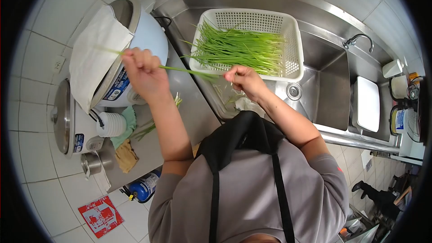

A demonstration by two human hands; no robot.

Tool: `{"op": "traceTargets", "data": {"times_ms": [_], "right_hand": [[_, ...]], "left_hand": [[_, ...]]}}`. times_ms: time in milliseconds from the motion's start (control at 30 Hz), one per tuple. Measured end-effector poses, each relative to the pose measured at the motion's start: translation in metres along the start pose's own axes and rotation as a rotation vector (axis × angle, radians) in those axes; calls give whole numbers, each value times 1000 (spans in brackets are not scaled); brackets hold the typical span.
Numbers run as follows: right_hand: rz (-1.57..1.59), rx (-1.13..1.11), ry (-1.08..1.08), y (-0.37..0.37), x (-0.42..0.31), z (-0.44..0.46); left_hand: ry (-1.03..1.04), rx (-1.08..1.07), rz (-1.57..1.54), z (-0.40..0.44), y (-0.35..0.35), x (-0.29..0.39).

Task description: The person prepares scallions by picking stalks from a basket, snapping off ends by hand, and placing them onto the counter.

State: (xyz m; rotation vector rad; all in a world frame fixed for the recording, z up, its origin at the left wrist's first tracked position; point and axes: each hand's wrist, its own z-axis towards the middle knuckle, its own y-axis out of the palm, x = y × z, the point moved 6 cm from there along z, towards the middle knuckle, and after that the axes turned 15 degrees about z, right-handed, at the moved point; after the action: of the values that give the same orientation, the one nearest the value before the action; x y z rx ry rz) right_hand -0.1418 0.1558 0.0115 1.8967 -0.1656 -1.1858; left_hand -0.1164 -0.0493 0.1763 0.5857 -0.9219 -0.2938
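My left hand (145, 69) is closed around long green stalks (184, 69), which stick out on both sides of the fist. Close to the stalks' right end, my right hand (245, 81) has its fingers pinched together; what they hold, if anything, is too small to name. Just beyond it, a white perforated basket (293, 36) holds many green stalks (243, 47) lying sideways. More green stalks (146, 130) lie on the steel counter (191, 108) beneath my left forearm, partly hidden by it. Small green scraps (220, 93) lie on the steel surface below the basket.
A large cooker (150, 31) with a white cloth (96, 49) stands at the left, near a second cooker (65, 117). Green (123, 128) and brown (126, 156) cloths lie on the counter. The sink (330, 90), faucet (360, 40) and white tray (367, 103) are at right.
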Motion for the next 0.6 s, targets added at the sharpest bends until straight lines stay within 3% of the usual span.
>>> {"op": "traceTargets", "data": {"times_ms": [100,133,233,333,433,533,600], "right_hand": [[-874,-144,-220,1,2,-7],[-1030,-164,-355,6,-1,-10],[-1008,-94,-564,29,-41,-14],[-513,35,-544,62,-98,-16],[-307,-127,-630,83,-133,-9],[-521,-46,-573,89,-137,-5],[-574,-119,-576,93,-127,-3]], "left_hand": [[-206,94,199,-15,5,-24],[-294,123,273,-21,8,-36],[-392,120,348,-37,14,-60],[-474,12,415,-49,29,-74],[-529,-107,507,-57,40,-84],[-478,-147,608,-58,47,-83],[-462,-130,641,-57,49,-79]]}}
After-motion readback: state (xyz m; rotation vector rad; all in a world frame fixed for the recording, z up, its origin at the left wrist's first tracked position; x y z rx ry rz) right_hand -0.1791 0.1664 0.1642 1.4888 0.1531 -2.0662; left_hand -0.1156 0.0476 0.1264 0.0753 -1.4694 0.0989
